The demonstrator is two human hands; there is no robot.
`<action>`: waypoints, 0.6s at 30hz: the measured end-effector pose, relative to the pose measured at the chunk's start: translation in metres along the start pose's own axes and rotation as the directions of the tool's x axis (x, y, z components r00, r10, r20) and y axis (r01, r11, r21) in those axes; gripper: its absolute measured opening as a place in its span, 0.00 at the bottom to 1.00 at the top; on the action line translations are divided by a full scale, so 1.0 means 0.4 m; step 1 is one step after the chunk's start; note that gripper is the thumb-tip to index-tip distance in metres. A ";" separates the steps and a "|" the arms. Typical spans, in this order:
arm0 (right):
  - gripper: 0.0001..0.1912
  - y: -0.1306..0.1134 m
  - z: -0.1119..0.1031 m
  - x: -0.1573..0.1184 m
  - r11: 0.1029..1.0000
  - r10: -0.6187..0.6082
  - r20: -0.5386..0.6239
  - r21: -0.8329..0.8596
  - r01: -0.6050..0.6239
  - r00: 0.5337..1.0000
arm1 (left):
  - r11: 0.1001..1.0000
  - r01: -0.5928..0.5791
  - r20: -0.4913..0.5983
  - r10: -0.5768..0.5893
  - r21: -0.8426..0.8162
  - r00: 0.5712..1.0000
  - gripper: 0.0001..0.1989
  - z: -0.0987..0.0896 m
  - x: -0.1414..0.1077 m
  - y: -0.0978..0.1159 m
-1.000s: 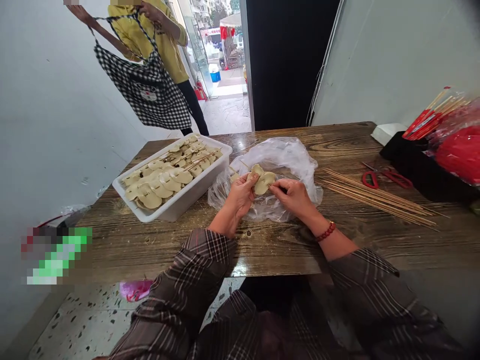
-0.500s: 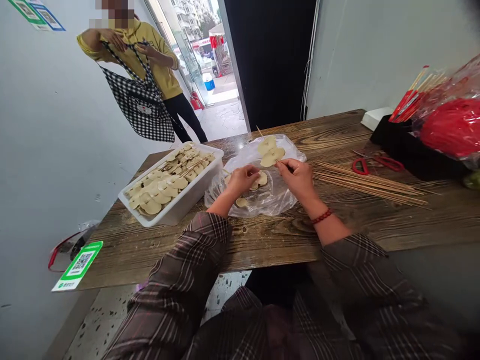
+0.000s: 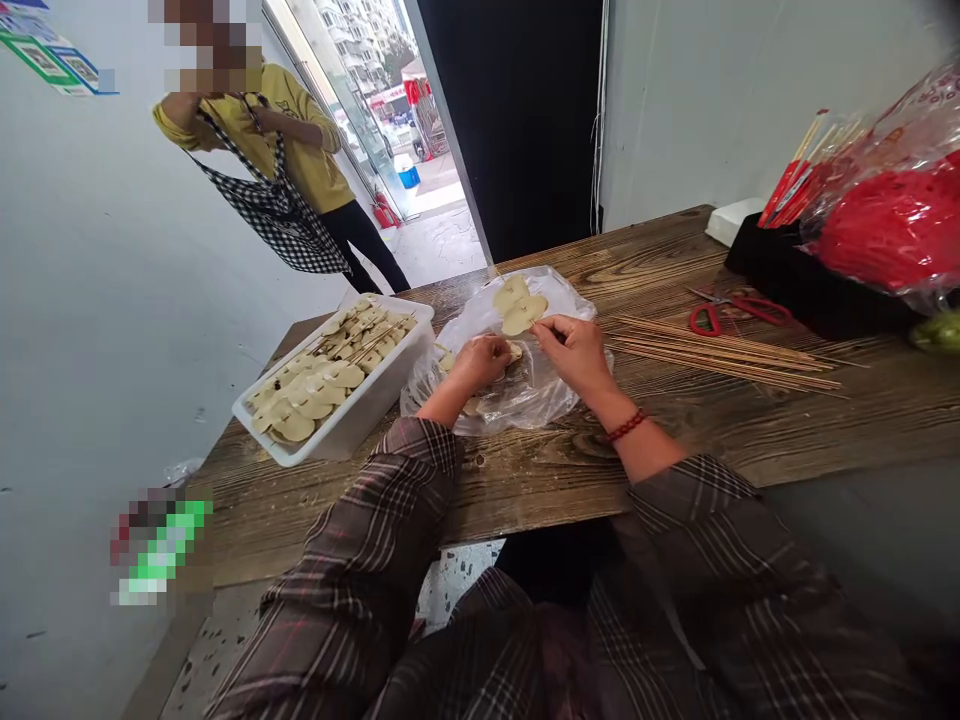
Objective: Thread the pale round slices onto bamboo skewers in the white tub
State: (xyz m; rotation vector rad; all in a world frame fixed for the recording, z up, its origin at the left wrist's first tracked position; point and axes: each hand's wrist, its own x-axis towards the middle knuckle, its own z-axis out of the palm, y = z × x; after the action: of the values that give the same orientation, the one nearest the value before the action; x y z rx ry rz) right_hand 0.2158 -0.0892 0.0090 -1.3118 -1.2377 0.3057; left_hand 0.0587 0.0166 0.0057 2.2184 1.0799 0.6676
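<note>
My right hand [image 3: 576, 352] pinches the lower end of a thin wooden skewer above a crumpled clear plastic bag [image 3: 551, 400]. Threaded on that skewer are pale, round, flat slices [image 3: 520, 305], overlapping one another. To the left of it, my left hand [image 3: 480, 364] is low over the bag, its fingers closed at the edge of a loose pale slice [image 3: 516, 352]. Other loose slices on the bag are mostly hidden behind this hand. A white plastic tub [image 3: 336, 452] left of the bag is filled with skewered slices [image 3: 319, 385].
Bare wooden skewers [image 3: 720, 355] lie on the wooden table [image 3: 525, 490], right of my hands. Beyond them are red-handled scissors [image 3: 705, 320] and a black box [image 3: 817, 300] beside a red plastic-wrapped bundle [image 3: 892, 235]. Across the table stands a person in yellow [image 3: 300, 110] holding a checked apron [image 3: 281, 225].
My left hand has come down onto a loose slice and its fingers have closed there. The right hand still holds the skewer. The whole view has shifted slightly.
</note>
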 end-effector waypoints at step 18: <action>0.13 0.011 0.008 -0.015 0.999 -0.023 0.109 0.046 0.018 0.994 | 0.450 0.305 0.111 -0.407 -0.839 0.907 0.06 -0.089 -0.118 -0.011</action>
State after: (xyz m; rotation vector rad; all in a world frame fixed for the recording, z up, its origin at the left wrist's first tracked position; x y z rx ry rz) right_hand 0.2128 -0.0907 0.0015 -1.2568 -1.3284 0.3925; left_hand 0.0074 -0.0100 0.0194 1.0556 0.9288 0.8783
